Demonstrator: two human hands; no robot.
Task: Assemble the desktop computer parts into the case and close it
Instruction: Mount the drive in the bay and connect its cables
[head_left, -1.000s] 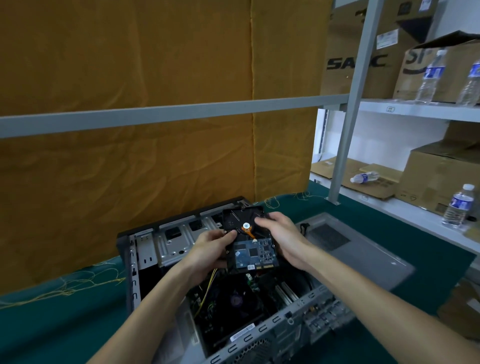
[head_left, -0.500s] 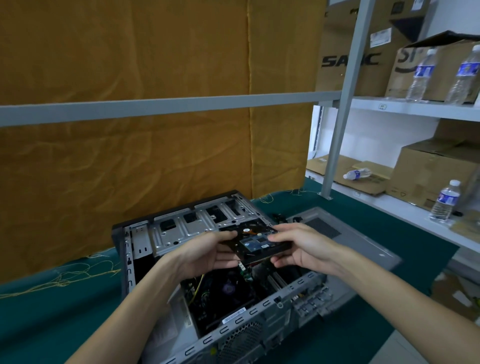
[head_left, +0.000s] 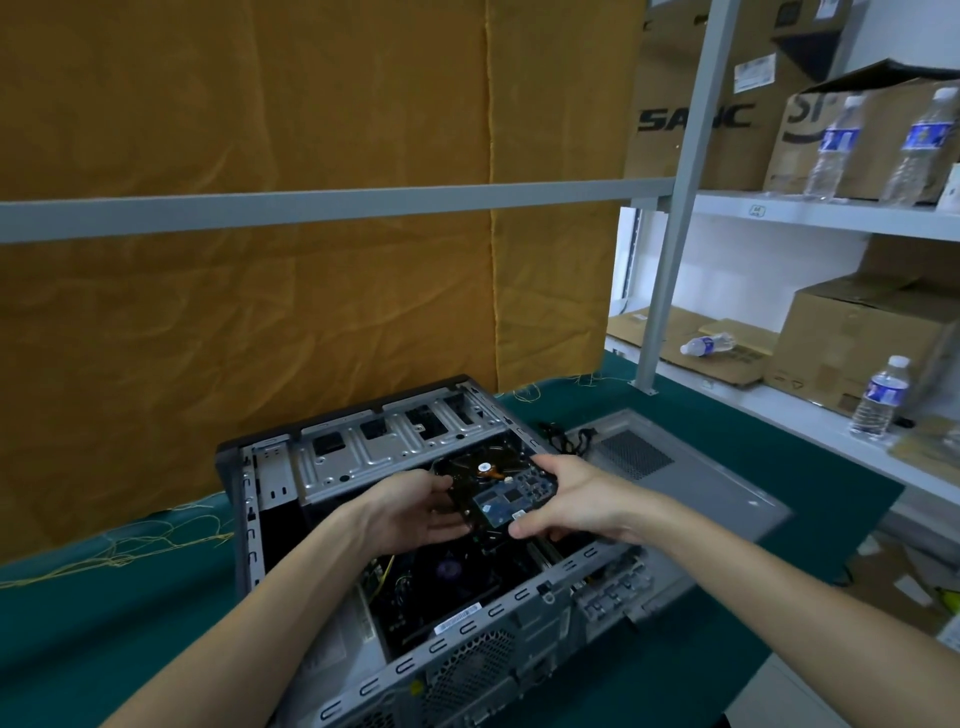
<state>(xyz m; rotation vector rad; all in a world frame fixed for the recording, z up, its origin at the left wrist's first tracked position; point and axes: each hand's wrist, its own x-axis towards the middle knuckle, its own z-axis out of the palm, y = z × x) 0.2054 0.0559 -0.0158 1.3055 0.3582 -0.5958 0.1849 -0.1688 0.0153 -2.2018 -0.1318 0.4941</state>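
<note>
An open grey computer case lies on its side on the green table, its inside facing up. Over the opening I hold a black hard drive, its blue circuit board facing up. My left hand supports the drive's left edge with fingers curled under it. My right hand grips the right edge, thumb on top. The silver drive cage sits just behind the drive. Dark motherboard parts and yellow wires lie below, partly hidden by my arms.
The case's grey side panel lies flat on the table to the right. A black cable sits behind it. A metal shelf post stands at the table's back right. Shelves with cardboard boxes and water bottles fill the right.
The drive was tilted steeply with its board facing me. It was then lowered and laid flatter, closer to the drive cage, still in both hands.
</note>
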